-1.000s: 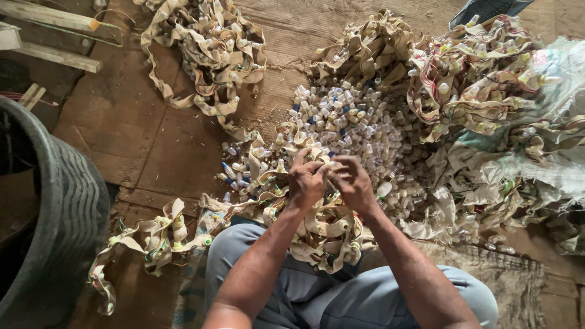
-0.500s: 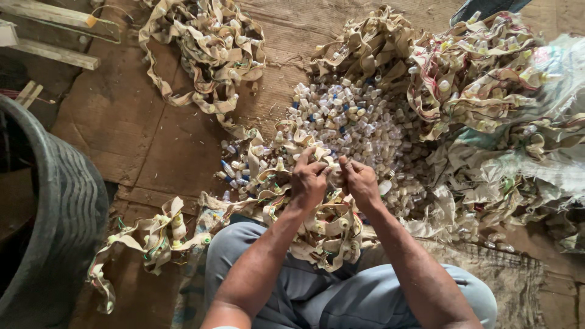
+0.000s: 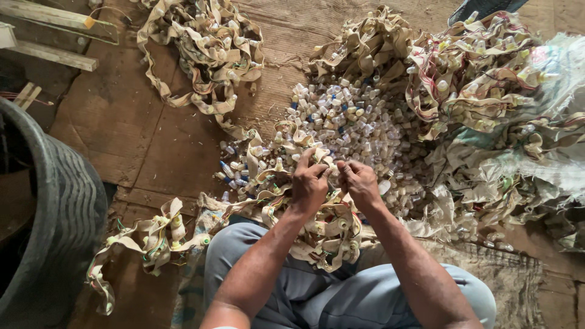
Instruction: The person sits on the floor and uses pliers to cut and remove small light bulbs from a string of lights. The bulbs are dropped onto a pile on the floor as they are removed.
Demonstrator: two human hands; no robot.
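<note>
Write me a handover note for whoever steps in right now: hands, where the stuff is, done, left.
Left hand and right hand: both pinching the same tan strip studded with small bottles; it lies over the lap.
Loose bottles: a heap on the cardboard floor just ahead of the hands.
Done: many bottles already lie loose in that heap.
Left: strip piles that still hold bottles, one at upper left, a bigger one on the right.
Dark tub stands at far left.
</note>
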